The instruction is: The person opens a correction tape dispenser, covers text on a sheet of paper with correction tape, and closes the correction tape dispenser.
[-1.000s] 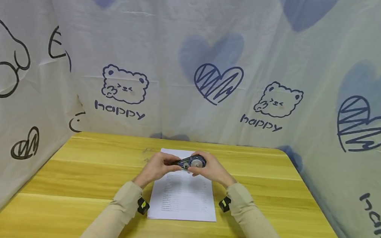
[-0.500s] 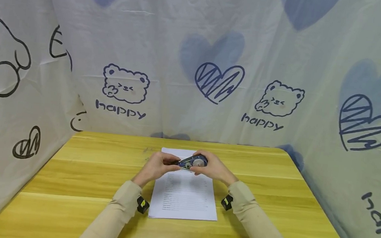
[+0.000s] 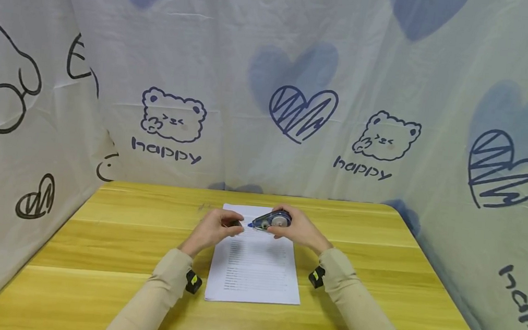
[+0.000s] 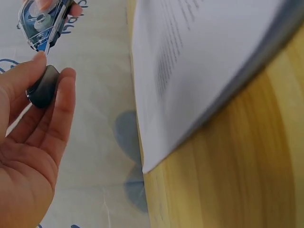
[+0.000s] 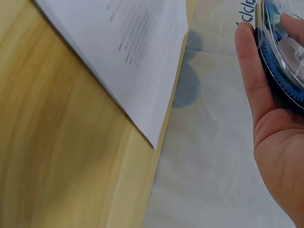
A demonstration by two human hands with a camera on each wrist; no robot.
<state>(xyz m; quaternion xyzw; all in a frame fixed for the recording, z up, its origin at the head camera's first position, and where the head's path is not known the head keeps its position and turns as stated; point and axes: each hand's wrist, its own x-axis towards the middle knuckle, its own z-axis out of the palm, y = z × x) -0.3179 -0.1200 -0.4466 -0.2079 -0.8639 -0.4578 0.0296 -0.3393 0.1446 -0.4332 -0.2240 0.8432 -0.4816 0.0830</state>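
Note:
My right hand (image 3: 300, 228) grips a blue and clear correction tape (image 3: 270, 220) above the printed paper (image 3: 259, 274). The tape's blue tip points left and is bare. Between thumb and fingers, my left hand (image 3: 211, 229) pinches a small dark cap (image 4: 43, 88), a short gap away from the tip. In the left wrist view the cap looks smooth and black, with the tape just above it. The right wrist view catches only part of the correction tape (image 5: 285, 52), its toothed blue wheel visible through the clear shell.
Beneath both hands the paper lies as a thin stack on a yellow wood-grain table (image 3: 119, 257). A white curtain (image 3: 237, 147) printed with hearts and bears hangs behind the table and along its sides.
The cap has come off the correction tape's tip. My left hand has moved slightly left with the cap, and my right hand slightly right with the tape, exposing the blue tip.

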